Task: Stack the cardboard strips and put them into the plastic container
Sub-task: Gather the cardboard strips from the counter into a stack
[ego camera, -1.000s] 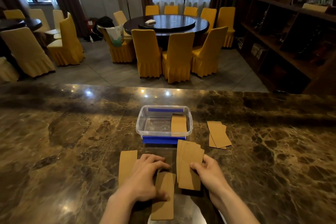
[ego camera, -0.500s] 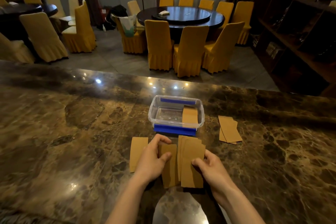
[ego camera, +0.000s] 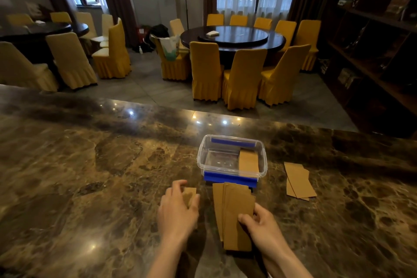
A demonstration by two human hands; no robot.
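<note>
A clear plastic container (ego camera: 261, 153) with blue clips stands on the marble counter, with one cardboard strip (ego camera: 248, 161) leaning inside at its right. Just in front of it lies a fanned stack of brown cardboard strips (ego camera: 233, 207). My right hand (ego camera: 262, 227) pinches the stack's near right edge. My left hand (ego camera: 178, 210) is curled over a single cardboard strip (ego camera: 189, 193) to the left of the stack, thumb on its right edge; most of that strip is hidden. Two more overlapping strips (ego camera: 297, 179) lie to the container's right.
The dark marble counter (ego camera: 90, 176) stretches wide to both sides, and its far edge runs just behind the container. Beyond it are round dining tables with yellow-covered chairs (ego camera: 206, 72) and a dark wooden shelf (ego camera: 372, 52) on the right.
My left hand pushed the middle strip against the stack, then moved left onto the single strip. My right hand stayed on the stack. The camera tilted up.
</note>
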